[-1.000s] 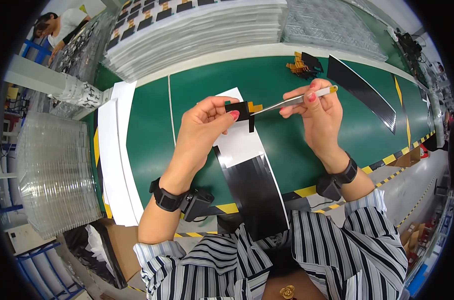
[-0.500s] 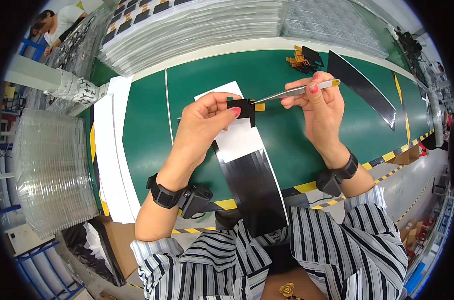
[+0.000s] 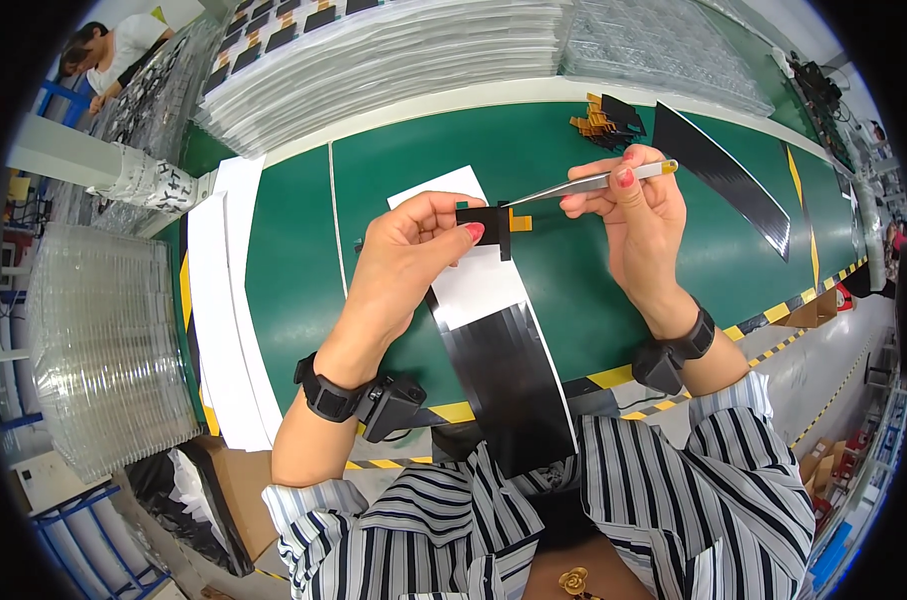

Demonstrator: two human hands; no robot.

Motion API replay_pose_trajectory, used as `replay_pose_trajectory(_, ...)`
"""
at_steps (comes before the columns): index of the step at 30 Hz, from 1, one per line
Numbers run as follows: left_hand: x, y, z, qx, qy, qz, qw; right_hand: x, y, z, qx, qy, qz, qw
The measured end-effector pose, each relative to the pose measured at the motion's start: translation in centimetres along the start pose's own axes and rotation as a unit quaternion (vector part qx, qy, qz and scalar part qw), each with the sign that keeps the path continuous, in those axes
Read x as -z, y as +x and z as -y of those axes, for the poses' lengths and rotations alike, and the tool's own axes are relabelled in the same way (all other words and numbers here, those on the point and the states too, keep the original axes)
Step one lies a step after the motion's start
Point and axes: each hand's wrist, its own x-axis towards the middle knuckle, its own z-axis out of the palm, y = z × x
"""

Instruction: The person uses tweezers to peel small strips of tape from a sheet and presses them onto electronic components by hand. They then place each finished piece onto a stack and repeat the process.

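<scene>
Between thumb and fingers, my left hand [image 3: 414,250] pinches a small flat black screen-like panel [image 3: 489,222] with an orange flex tail [image 3: 521,223] on its right. My right hand [image 3: 644,215] is closed around metal tweezers [image 3: 584,185], whose tips reach the panel's upper right corner. A thin black strip lies along the panel's right edge; whether the tips grip it I cannot tell. Beneath the hands, a white sheet [image 3: 479,288] bearing a black strip section [image 3: 504,375] runs toward me over the table edge.
On the green table [image 3: 304,220], a pile of black panels with orange tails [image 3: 609,120] lies at the back right beside a long black strip sheet [image 3: 724,180]. White sheets [image 3: 229,320] line the left edge. Clear trays [image 3: 394,70] are stacked behind. A person [image 3: 124,55] is at far left.
The left hand and the panel have lowered slightly toward me. My right hand with the tweezers has hardly moved.
</scene>
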Motion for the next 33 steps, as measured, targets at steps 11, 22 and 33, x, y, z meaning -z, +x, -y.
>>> replay_pose_trajectory(11,-0.5,0.1,-0.3,0.044,-0.037,0.037,0.998,0.4,-0.1,1.1,0.053,-0.032,0.004,0.998)
replay_pose_trajectory(22,-1.5,-0.2,-1.0,0.038,-0.132,-0.011,0.991,0.2,-0.4,3.1,0.223,-0.135,-0.008,0.965)
replay_pose_trajectory(33,-3.2,-0.3,-0.8,-0.005,-0.178,-0.06,0.982,-2.7,-1.7,2.8,0.149,-0.377,0.084,0.91)
